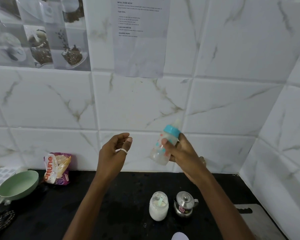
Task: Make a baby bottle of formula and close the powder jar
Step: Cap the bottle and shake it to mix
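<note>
We grip the capped, milky baby bottle [160, 149] tilted in our right hand [180, 153] above the tabletop [111, 196]; our left hand [113, 151] hangs loosely curled, empty. Mixing seems nearly done; the powder jar [158, 207], near right, stands lidless.

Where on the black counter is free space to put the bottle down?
Bare black counter for the clear baby bottle lies between the purple snack packet and the open glass powder jar. Crowded: the jar stands close beside the small steel pot; the pale green bowl fills the left edge.
</note>
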{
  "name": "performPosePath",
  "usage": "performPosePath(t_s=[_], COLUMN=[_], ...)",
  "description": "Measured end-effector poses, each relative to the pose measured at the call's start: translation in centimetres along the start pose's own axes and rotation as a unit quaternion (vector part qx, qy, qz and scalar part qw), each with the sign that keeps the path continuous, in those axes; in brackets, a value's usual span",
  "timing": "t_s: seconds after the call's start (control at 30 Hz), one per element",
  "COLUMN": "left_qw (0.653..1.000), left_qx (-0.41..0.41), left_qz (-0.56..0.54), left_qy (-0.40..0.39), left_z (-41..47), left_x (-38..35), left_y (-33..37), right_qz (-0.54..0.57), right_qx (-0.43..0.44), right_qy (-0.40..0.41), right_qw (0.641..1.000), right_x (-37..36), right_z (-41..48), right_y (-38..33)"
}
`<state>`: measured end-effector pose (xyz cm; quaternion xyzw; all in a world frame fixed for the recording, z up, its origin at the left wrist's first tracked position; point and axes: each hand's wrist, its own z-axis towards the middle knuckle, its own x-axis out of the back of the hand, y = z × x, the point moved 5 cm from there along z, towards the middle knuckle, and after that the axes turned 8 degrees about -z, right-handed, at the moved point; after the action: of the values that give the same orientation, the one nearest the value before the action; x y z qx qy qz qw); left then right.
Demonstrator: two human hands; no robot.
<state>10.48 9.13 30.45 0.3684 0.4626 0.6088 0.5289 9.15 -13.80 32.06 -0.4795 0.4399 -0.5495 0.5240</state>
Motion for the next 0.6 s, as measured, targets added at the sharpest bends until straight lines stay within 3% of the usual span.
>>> performPosePath(t_s=[0.07, 0.17, 0.23, 0.33, 0.47, 0.53, 0.6], left_qw=[1.0, 1.0, 1.0, 1.0, 1.0, 1.0, 1.0], left_qx=[0.0, 0.002, 0.0, -0.002, -0.002, -0.003, -0.004], left_qz=[-0.001, 0.002, 0.007, 0.007, 0.005, 0.008, 0.008], left_qy=[-0.001, -0.005, -0.002, 0.001, -0.006, -0.003, -0.001], left_z=[0.0, -0.1, -0.1, 0.0, -0.1, 0.0, 0.1], left_x=[-0.2, -0.3, -0.2, -0.2, -0.4, -0.3, -0.3], left_y=[0.1, -0.1, 0.0, 0.0, -0.1, -0.1, 0.0], right_qz=[0.044, 0.212, 0.145, 0.025, 0.217, 0.154, 0.04], right_qx=[0.011, 0.023, 0.022, 0.006, 0.03, 0.025, 0.0], right_qy=[0.021, 0.109, 0.102, 0.021, 0.108, 0.092, 0.019], right_qw=[0.999, 0.971, 0.984, 0.999, 0.97, 0.983, 0.999], right_x=[0.4, 1.5, 1.6, 0.7, 1.9, 1.6, 0.5], right_z=[0.1, 0.4, 0.5, 0.2, 0.7, 0.7, 0.3], right_y=[0.1, -0.3, -0.2, -0.1, -0.8, -0.7, -0.4])
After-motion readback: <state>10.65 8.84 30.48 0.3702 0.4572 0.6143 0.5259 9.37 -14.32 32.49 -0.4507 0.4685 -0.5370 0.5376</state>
